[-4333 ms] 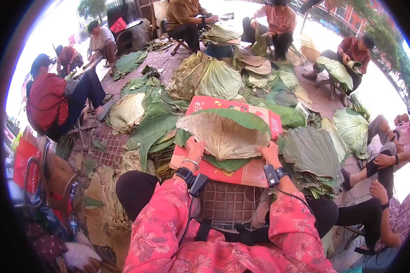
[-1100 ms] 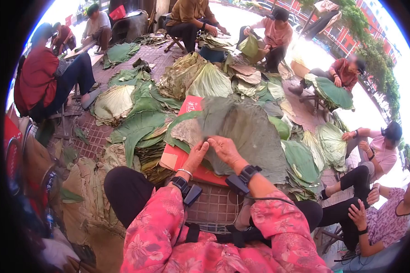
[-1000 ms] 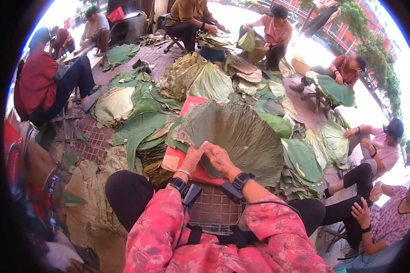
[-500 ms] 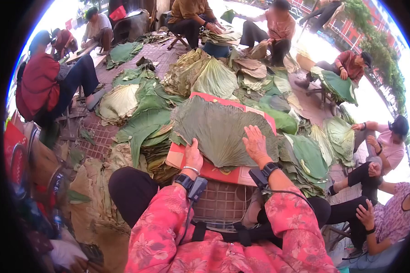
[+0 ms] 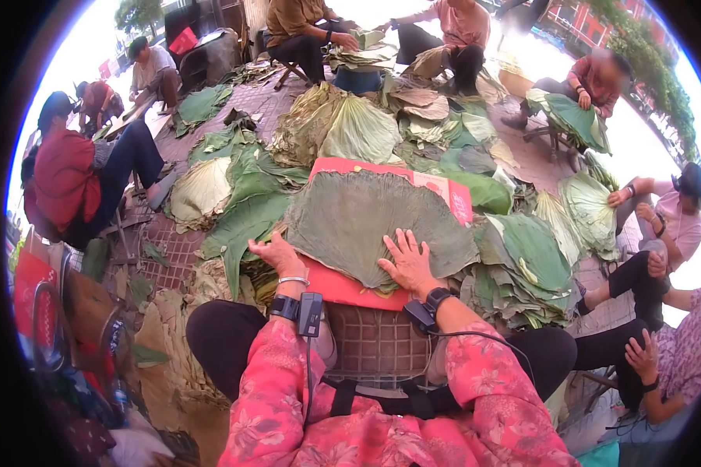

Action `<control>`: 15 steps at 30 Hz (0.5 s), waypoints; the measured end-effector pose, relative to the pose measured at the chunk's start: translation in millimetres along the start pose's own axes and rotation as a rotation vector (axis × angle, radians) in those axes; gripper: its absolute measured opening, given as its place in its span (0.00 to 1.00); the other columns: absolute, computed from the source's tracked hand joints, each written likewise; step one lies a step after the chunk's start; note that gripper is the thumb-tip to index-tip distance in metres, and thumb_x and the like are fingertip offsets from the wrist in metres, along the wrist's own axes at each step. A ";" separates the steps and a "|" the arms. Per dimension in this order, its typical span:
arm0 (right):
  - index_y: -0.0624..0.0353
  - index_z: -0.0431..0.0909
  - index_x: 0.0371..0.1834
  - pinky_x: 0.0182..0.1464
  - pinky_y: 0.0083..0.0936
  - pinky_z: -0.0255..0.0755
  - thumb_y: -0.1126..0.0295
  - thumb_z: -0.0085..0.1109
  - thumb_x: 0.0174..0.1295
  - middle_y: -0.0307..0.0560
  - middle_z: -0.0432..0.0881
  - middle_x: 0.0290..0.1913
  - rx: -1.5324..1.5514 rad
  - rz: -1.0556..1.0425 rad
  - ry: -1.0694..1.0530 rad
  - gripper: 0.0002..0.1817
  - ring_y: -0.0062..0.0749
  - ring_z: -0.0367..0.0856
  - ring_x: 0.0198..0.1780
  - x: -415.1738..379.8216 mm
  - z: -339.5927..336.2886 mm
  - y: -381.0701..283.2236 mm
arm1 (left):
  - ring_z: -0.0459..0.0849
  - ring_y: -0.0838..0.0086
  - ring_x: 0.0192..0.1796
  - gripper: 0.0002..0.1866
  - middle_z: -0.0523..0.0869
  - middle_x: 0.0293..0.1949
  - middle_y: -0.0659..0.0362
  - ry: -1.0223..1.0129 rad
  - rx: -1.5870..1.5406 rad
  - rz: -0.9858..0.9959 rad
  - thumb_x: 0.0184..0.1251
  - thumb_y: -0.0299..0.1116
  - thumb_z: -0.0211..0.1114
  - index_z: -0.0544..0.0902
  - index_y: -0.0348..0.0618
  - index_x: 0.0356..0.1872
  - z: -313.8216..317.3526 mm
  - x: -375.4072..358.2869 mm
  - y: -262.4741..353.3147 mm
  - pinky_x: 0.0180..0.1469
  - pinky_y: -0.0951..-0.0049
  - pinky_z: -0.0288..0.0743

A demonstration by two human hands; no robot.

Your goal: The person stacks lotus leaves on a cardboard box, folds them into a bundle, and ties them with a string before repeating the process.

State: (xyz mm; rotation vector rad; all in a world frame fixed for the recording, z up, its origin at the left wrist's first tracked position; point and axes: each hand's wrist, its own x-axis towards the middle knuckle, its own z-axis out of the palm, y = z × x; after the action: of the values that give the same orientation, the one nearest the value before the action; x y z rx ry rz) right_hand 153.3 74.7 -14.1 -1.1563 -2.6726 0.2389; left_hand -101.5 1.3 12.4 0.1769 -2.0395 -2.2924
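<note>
A broad grey-green dried lotus leaf (image 5: pixel 366 222), fan-shaped with ribs running to its near edge, lies spread on a red cardboard sheet (image 5: pixel 339 292) before my knees. My right hand (image 5: pixel 410 266) rests on the leaf's near right part, palm down with fingers spread. Just off the leaf's left edge is my left hand (image 5: pixel 276 255), its fingers apart and holding nothing. Green leaves (image 5: pixel 253 214) lie in a heap beyond that hand. To the right of the cardboard is a pile of stacked leaves (image 5: pixel 526 261).
Beyond the cardboard rises a mound of pale dried leaves (image 5: pixel 343 128). Several people sit around on low stools; one in a red top (image 5: pixel 66 183) is at left, another (image 5: pixel 592 89) handles a green leaf at right. Bags (image 5: pixel 39 300) stand at lower left.
My left hand has moved left, off the leaf's edge, and its fingers have opened. My right hand has slid left and toward me across the leaf. The view has shifted slightly.
</note>
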 end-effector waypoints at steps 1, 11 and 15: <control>0.43 0.57 0.67 0.65 0.59 0.41 0.40 0.41 0.60 0.50 0.50 0.71 0.006 0.010 -0.008 0.35 0.47 0.43 0.72 1.2 -0.4 0.9 | 0.68 0.60 0.57 0.24 0.70 0.57 0.48 -0.225 0.140 0.255 0.59 0.29 0.56 0.66 0.38 0.58 -6.0 -1.0 13.6 0.60 0.66 0.60; 0.50 0.55 0.67 0.64 0.55 0.49 0.43 0.44 0.61 0.53 0.57 0.68 0.069 -0.097 -0.054 0.35 0.47 0.52 0.69 -24.5 -76.9 54.1 | 0.45 0.60 0.72 0.34 0.54 0.69 0.52 -1.331 0.938 1.003 0.56 0.50 0.60 0.64 0.50 0.64 -39.8 -124.6 -16.9 0.66 0.41 0.37; 0.51 0.61 0.64 0.62 0.50 0.54 0.50 0.50 0.59 0.50 0.63 0.64 0.007 0.098 -0.136 0.31 0.44 0.58 0.67 -70.0 -154.2 125.4 | 0.46 0.60 0.72 0.35 0.55 0.69 0.53 -1.303 0.911 1.021 0.55 0.50 0.61 0.64 0.51 0.64 -43.4 -121.9 -18.5 0.66 0.41 0.37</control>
State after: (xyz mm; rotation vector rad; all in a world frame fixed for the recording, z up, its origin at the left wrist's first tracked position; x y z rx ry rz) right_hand 328.1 117.8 95.5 -1.3148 -2.7313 0.3551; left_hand 25.5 -23.8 -6.0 -2.1375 -2.3455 -0.6307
